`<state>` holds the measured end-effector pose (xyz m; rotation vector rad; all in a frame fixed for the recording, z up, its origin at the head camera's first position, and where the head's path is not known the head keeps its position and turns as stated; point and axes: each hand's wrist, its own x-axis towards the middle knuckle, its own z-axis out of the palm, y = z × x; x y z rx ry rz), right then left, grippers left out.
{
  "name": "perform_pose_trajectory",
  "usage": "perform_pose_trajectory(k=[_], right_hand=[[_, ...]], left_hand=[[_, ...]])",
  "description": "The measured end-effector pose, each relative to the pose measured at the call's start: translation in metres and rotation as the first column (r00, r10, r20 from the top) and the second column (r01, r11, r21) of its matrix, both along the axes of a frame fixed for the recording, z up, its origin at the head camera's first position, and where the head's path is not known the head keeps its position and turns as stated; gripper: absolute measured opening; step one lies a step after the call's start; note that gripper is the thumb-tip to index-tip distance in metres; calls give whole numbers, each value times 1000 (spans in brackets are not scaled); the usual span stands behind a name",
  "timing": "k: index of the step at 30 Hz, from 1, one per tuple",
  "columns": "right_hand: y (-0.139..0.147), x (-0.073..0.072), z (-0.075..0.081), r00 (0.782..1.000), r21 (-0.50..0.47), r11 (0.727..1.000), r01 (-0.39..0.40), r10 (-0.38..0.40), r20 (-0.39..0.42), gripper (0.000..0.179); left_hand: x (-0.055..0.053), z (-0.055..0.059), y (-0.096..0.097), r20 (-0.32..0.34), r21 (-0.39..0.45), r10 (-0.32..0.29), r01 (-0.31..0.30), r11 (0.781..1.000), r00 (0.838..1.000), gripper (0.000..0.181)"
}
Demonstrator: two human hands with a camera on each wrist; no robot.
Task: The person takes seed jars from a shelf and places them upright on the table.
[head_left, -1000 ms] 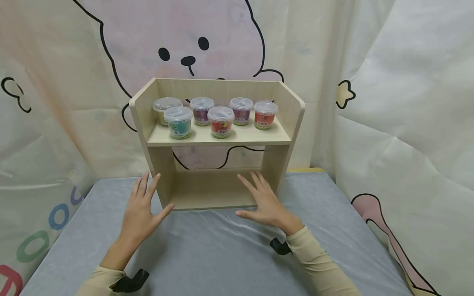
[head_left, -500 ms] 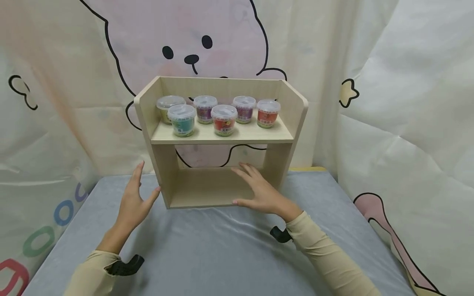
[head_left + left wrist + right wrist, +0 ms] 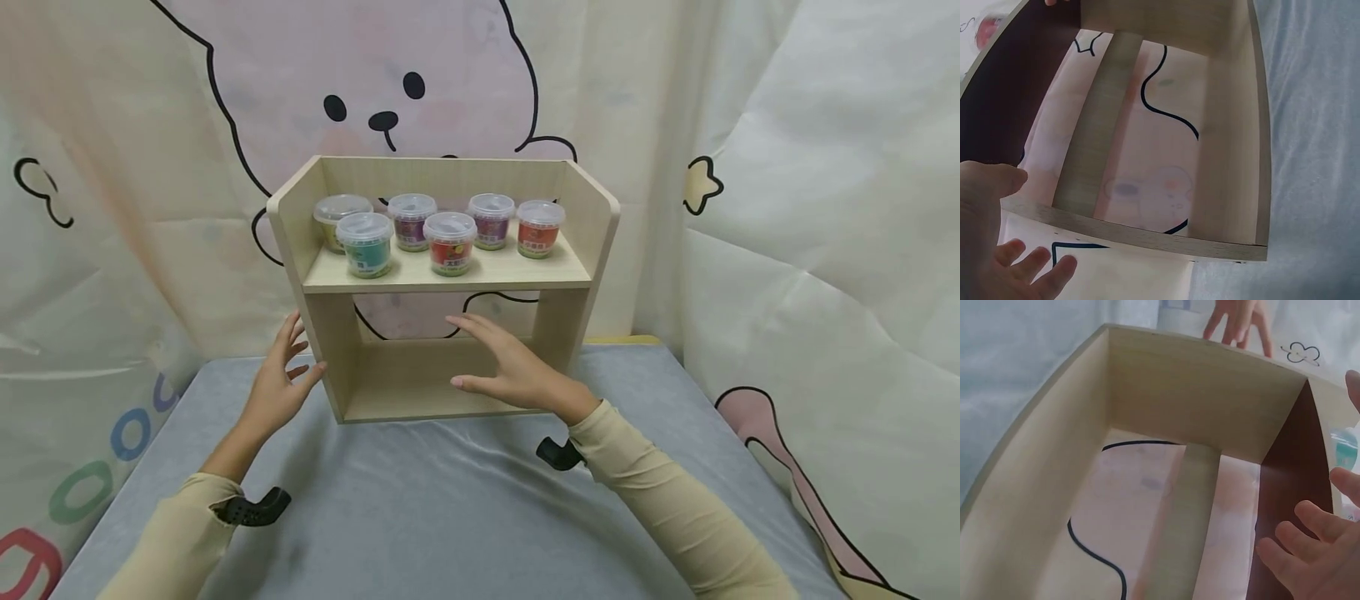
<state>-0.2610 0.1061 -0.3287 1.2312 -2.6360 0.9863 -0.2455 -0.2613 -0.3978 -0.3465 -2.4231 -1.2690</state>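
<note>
A pale wooden two-tier shelf unit (image 3: 446,287) stands on the cloth-covered table. My left hand (image 3: 273,392) is at its left side panel, thumb near the front edge and fingers along the outer face; whether they touch, I cannot tell. In the right wrist view, fingers of the left hand (image 3: 1240,322) show beyond that panel. My right hand (image 3: 517,371), fingers spread and holding nothing, hovers before the lower compartment. On the upper board stand lidded plastic cups, among them a teal cup (image 3: 366,250), a front red cup (image 3: 450,250) and a yellowish cup (image 3: 330,218).
Two purple cups, one left (image 3: 411,229) and one right (image 3: 491,227), stand at the back of the upper board. Another red cup (image 3: 538,233) is at its right end. Blue-grey cloth (image 3: 420,508) covers the table. A printed curtain (image 3: 615,100) hangs behind.
My left hand has moved forward to the shelf unit's left side panel. The right hand has shifted left and a little upward in the head view. The cups stay in place.
</note>
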Motion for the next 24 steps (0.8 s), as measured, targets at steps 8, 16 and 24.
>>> perform_pose_trajectory(k=[8, 16, 24], right_hand=[[-12, -3, 16, 998, -71, 997, -44, 47, 48, 74], [-28, -9, 35, 973, -260, 959, -109, 156, 169, 66], [-49, -14, 55, 940, -387, 918, -84, 202, 275, 63]], left_hand=[[-8, 8, -8, 42, 46, -108, 106, 993, 993, 90], [-12, 12, -11, 98, 42, -118, 115, 993, 988, 87], [-20, 19, -11, 91, 33, -101, 98, 995, 991, 80]])
